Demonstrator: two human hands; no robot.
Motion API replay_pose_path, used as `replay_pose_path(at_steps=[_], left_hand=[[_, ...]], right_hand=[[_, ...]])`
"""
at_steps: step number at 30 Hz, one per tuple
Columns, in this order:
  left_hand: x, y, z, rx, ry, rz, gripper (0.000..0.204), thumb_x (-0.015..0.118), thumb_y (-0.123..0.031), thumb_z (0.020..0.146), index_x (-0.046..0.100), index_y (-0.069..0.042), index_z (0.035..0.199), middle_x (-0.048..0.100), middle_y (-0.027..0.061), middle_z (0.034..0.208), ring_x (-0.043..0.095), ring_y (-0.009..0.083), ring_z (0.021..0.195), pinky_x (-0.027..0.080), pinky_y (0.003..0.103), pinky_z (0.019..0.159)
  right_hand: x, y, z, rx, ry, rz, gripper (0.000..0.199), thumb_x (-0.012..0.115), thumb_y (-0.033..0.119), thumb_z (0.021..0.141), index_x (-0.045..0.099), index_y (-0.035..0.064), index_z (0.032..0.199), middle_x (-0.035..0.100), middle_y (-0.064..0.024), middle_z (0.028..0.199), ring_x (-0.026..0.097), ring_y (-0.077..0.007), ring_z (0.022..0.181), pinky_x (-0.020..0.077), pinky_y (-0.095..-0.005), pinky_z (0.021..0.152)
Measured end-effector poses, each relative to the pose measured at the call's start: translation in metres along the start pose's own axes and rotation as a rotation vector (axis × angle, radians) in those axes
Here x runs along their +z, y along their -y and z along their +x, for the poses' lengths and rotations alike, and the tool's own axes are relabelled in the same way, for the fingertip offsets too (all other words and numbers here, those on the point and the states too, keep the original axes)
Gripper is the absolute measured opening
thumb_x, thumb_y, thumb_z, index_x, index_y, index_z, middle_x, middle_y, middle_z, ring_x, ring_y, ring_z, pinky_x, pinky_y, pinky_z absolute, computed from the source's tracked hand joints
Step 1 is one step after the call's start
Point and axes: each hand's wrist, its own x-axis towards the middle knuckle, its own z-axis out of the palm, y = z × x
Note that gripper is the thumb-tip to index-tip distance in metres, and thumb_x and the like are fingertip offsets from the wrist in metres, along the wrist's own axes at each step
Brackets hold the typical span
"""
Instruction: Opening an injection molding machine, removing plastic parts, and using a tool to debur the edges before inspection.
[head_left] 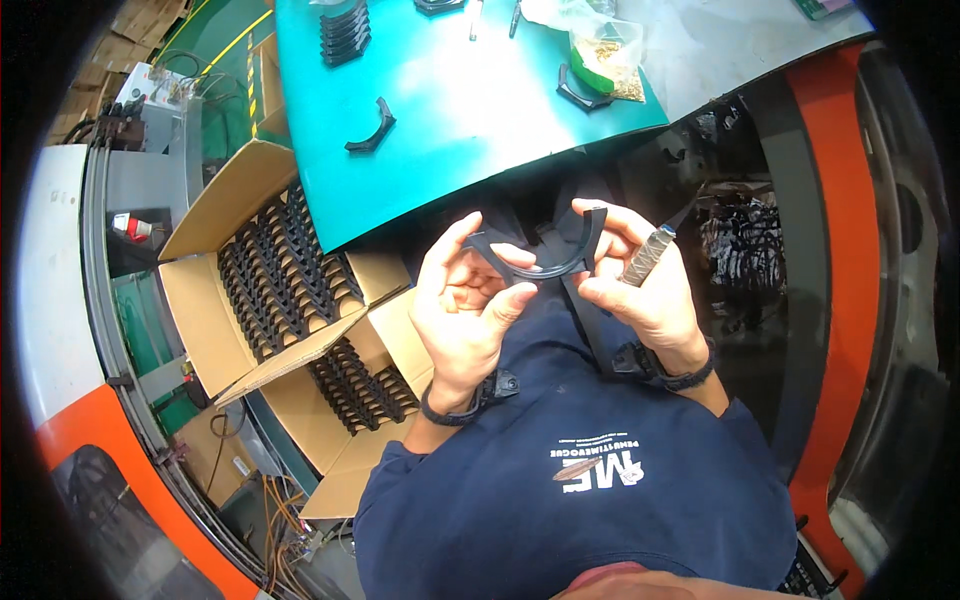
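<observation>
A black half-ring plastic part [541, 272] is held up in front of my chest, its curve toward me. My left hand [462, 315] pinches its left end between fingers and thumb. At its other end, my right hand [648, 300] grips the part with fingertips and thumb. Tucked in that same hand is a trimming knife [650, 254] with a grey wrapped handle; a thin pointed blade seems to stick out up and to the right. On the green table mat [455, 130] beyond my hands lies a similar black part [374, 128].
Left of me stand an open carton [205, 320] packed with rows of black parts and a second carton [330, 490] holding more. A stack of parts [345, 35], another part [582, 92] and a clear bag [612, 60] of small brass-coloured pieces rest on the table.
</observation>
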Motion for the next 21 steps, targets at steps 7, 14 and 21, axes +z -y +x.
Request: replay_pose_path(at_steps=[7, 14, 21], left_hand=[[-0.002, 0.002, -0.001, 0.003, 0.000, 0.013, 0.070, 0.077, 0.003, 0.076, 0.039, 0.001, 0.136, 0.065, 0.0161, 0.101, 0.066, 0.0200, 0.093, 0.055, 0.029, 0.083], [-0.002, 0.003, 0.000, 0.007, 0.020, 0.046, 0.070, 0.076, 0.004, 0.076, 0.039, 0.000, 0.136, 0.065, 0.0171, 0.104, 0.065, 0.0199, 0.095, 0.055, 0.030, 0.084], [0.003, 0.000, 0.001, -0.022, 0.009, 0.107, 0.059, 0.067, 0.006, 0.083, 0.041, 0.002, 0.136, 0.064, 0.0175, 0.111, 0.064, 0.0194, 0.100, 0.052, 0.030, 0.089]], right_hand=[[0.004, 0.009, -0.001, 0.113, -0.039, 0.025, 0.057, 0.072, -0.001, 0.081, 0.048, -0.0020, 0.132, 0.055, 0.0017, 0.079, 0.048, -0.0005, 0.062, 0.0365, -0.0151, 0.052], [0.001, 0.003, 0.000, 0.061, -0.048, 0.005, 0.045, 0.071, 0.002, 0.083, 0.056, -0.0021, 0.125, 0.053, 0.0037, 0.078, 0.046, 0.0008, 0.060, 0.0333, -0.0146, 0.050], [-0.001, 0.001, 0.000, 0.008, -0.075, -0.111, 0.037, 0.072, 0.000, 0.082, 0.061, -0.0012, 0.117, 0.054, 0.0046, 0.078, 0.044, 0.0010, 0.058, 0.0328, -0.0155, 0.052]])
